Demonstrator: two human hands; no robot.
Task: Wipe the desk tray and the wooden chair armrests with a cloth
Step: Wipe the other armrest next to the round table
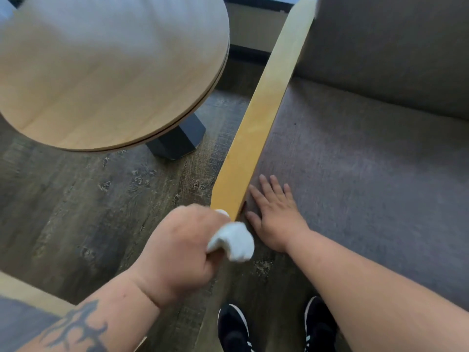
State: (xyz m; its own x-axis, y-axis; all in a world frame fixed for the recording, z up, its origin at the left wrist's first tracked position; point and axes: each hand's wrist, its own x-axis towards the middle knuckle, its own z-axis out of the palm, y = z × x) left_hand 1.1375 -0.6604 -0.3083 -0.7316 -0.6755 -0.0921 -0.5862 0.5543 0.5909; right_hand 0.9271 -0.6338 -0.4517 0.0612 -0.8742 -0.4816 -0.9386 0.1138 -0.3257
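Dark wood-plank floor [76, 212], round wooden table [101, 72] at left, grey upholstered chair seat [368, 186] at right. Left hand [177, 250] is fisted around a white cloth [233, 240] at the near end of the wooden armrest [256, 123]; right hand [276, 214] lies flat, fingers spread, on the seat's front-left corner, just beside the armrest. Risks, prob.: cloth bunched small, so the wipe may miss the armrest's edges; its loose tail could slip out w/ a fast stroke. Count: 1 cloth, 1 armrest in view, 1 table, 2 hands, 2 black shoes [236, 329]. Desk tray not in view.
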